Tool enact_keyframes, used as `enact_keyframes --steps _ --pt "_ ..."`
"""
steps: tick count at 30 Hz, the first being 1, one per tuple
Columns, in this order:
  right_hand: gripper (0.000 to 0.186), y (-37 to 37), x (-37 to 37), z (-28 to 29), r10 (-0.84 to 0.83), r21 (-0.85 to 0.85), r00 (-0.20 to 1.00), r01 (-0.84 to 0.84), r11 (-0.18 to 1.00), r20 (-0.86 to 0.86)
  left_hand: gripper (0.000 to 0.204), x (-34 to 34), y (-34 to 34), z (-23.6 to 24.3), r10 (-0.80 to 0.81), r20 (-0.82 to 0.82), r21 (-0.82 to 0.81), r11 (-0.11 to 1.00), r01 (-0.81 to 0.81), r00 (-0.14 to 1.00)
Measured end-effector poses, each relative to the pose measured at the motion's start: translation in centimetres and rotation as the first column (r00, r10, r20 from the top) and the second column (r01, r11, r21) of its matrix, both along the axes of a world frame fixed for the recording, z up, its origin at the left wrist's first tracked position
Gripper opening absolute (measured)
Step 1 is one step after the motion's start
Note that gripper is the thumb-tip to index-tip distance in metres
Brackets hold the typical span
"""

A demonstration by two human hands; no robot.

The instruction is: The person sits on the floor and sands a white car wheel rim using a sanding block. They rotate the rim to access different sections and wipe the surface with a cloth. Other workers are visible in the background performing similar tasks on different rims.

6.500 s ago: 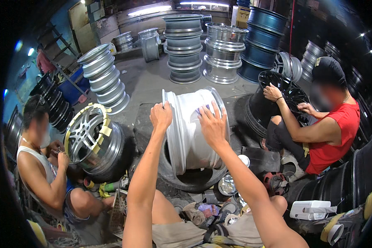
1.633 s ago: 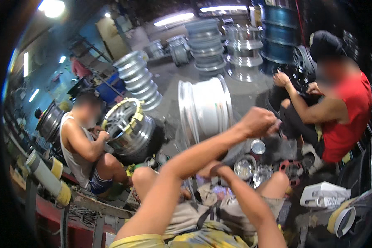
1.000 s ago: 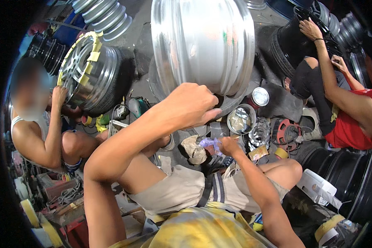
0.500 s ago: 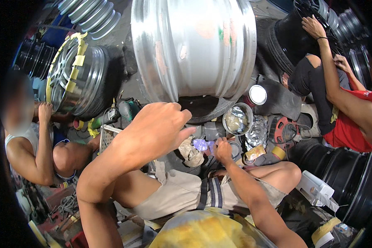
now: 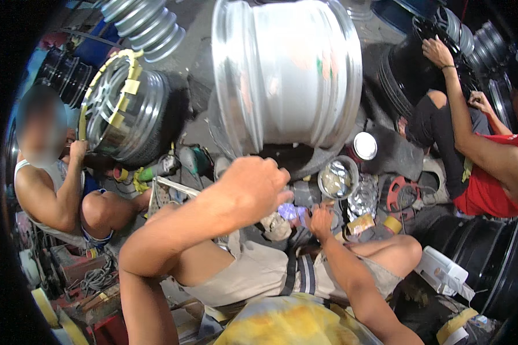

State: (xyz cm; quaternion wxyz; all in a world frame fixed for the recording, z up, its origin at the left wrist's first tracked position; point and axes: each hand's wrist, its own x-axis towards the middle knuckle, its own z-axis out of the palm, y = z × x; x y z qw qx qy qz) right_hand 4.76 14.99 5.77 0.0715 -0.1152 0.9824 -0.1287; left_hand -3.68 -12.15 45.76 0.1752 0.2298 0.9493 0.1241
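My left hand is raised in front of the large silver wheel rim, back of the hand up. Its fingers are curled, and anything inside them is hidden. Lower and to the right, my right hand is beside a crumpled purple sheet, fingers bent together; what they grip, if anything, cannot be made out. A wad of beige paper or cloth lies left of the sheet. Beyond my right hand stands a round tub with greyish contents. The rim's silver surface bears pinkish and green patches.
An open can, crumpled foil, a tape roll and a red tool sit right of the tub. At left, a person works by a taped rim; at right, another person handles a black rim.
The view has shifted, so the surroundings sit farther right and slightly lower. My left hand has moved a little to the right across the front of the rim. My right hand stays near the purple sheet.
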Motion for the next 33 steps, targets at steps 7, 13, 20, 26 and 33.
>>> enact_keyframes --steps 7,13,20,26,33 --pt "0.038 -1.2 -1.7 -0.1 0.004 -0.183 0.969 0.042 0.982 0.245 0.042 0.7 1.0 -2.4 -0.074 0.104 -0.083 0.993 0.083 0.992" --pt "0.036 -3.4 -4.3 7.6 0.102 -0.328 0.888 0.057 0.943 0.448 0.05 0.5 1.4 -4.4 -0.133 0.206 -0.119 0.98 0.16 0.969" --pt "0.035 -1.7 -6.2 12.6 0.185 -0.295 0.91 -0.073 0.953 0.371 0.05 -1.0 2.5 -7.2 -0.155 0.205 -0.191 0.962 0.194 0.967" --pt "0.024 -1.6 -6.6 20.7 0.342 -0.713 0.817 0.116 0.691 0.465 0.046 -0.9 3.2 -9.9 -0.156 0.211 -0.124 0.975 0.184 0.965" --pt "0.018 0.4 -7.0 18.6 0.275 -0.855 0.826 0.399 0.332 0.492 0.045 2.4 5.5 -12.7 0.1 0.416 0.037 0.991 -0.127 0.904"
